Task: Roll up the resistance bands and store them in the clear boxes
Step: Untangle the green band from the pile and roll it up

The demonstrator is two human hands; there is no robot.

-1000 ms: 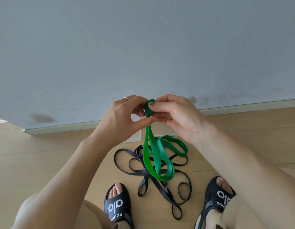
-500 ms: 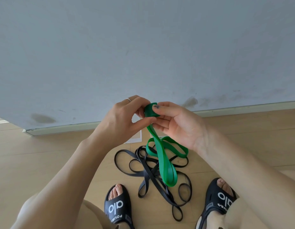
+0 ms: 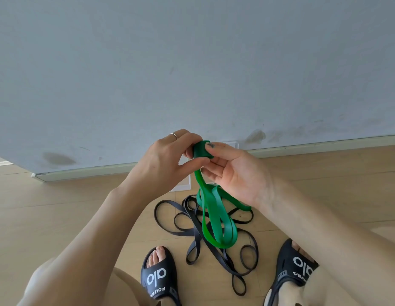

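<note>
Head view: I see the green band (image 3: 214, 208) held up in front of the grey wall (image 3: 192, 62), its top end wound into a small tight roll. My left hand (image 3: 163, 160) pinches that roll between thumb and curled fingers, and a thin ring (image 3: 173, 135) sits on one finger. My right hand (image 3: 232, 171) grips the roll from the other side, thumb on top and fingers curled beneath. The rest of the green band hangs in loose loops down over the tangled black bands (image 3: 205, 237), which lie on the wooden floor (image 3: 59, 206) just below it, between my two black sandals (image 3: 160, 277).
</note>
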